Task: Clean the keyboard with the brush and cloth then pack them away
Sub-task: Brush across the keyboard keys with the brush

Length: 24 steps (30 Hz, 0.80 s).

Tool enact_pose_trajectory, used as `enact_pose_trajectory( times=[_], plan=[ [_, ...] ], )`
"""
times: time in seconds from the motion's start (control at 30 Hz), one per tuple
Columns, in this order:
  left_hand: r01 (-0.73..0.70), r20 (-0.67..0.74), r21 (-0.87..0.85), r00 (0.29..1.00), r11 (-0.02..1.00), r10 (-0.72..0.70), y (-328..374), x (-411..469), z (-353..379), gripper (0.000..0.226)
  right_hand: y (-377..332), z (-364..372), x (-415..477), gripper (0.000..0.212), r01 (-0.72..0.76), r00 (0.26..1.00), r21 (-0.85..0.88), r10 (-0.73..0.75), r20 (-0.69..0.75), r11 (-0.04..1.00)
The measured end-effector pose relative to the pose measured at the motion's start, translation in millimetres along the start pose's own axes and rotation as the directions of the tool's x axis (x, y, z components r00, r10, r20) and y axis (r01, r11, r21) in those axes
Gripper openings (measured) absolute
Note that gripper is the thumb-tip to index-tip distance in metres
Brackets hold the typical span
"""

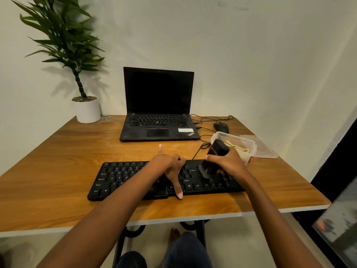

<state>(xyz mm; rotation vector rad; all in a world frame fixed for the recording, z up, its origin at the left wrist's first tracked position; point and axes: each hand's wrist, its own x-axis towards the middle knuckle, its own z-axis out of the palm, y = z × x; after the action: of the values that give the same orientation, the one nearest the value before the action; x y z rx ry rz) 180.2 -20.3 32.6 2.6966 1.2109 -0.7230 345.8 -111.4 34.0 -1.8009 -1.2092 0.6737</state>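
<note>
A black keyboard [125, 178] lies near the front edge of the wooden table [67, 151]. My left hand [170, 167] rests on its middle with fingers spread, the thumb at the front edge and a finger past the back edge. My right hand [228, 161] grips a black brush [214, 157], whose bristle end touches the keys on the keyboard's right side. A yellowish cloth [236, 145] lies inside a clear plastic container [249, 142] just behind my right hand.
The container's clear lid [264, 147] lies to its right. An open black laptop [158, 105] stands at the back, with cables and a black mouse [222, 127] on its right. A potted plant [87, 111] occupies the back left corner. The table edge is close on the right.
</note>
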Motion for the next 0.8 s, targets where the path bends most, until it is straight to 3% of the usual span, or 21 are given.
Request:
enact_pose_trajectory(
  times=[0.07,0.17,0.3,0.4,0.47,0.5,0.6,0.7,0.8],
  plan=[
    [-0.007,-0.002,-0.014,1.000,1.000,0.007,-6,-2,3,0.129,5,5,1,0.034,-0.011,1.000,-0.046,0.011,0.000,0.999],
    [-0.016,-0.009,-0.042,1.000,0.999,0.016,-12,-3,6,0.128,22,-26,3,0.039,-0.060,0.988,-0.086,0.047,-0.148,0.994],
    [-0.025,-0.014,-0.040,1.000,0.999,0.025,-10,-2,5,0.128,34,-60,7,0.048,-0.084,0.951,-0.354,-0.031,-0.306,0.932],
    [-0.024,-0.014,-0.034,1.000,0.999,0.023,-9,-2,6,0.129,18,-35,6,0.046,-0.003,0.974,-0.132,-0.027,-0.224,0.991],
    [-0.022,-0.009,-0.042,1.000,0.999,0.022,-10,-3,6,0.129,3,-4,7,0.031,0.029,0.991,0.089,-0.017,-0.130,0.996],
    [-0.023,-0.007,-0.045,1.000,0.999,0.022,-10,-4,6,0.129,-2,10,10,0.023,0.034,0.995,0.115,-0.023,-0.098,0.993],
    [-0.020,-0.005,-0.051,1.000,0.998,0.020,-14,-5,7,0.129,1,26,20,0.018,0.028,0.997,0.043,-0.025,-0.076,0.999],
    [-0.030,-0.013,-0.065,0.999,0.997,0.030,-16,-6,11,0.129,21,-5,26,0.026,-0.046,0.981,-0.047,0.036,-0.190,0.998],
    [-0.040,-0.021,-0.065,0.999,0.997,0.039,-16,-5,11,0.129,32,-36,25,0.039,-0.057,0.957,-0.175,0.004,-0.289,0.983]
  ],
)
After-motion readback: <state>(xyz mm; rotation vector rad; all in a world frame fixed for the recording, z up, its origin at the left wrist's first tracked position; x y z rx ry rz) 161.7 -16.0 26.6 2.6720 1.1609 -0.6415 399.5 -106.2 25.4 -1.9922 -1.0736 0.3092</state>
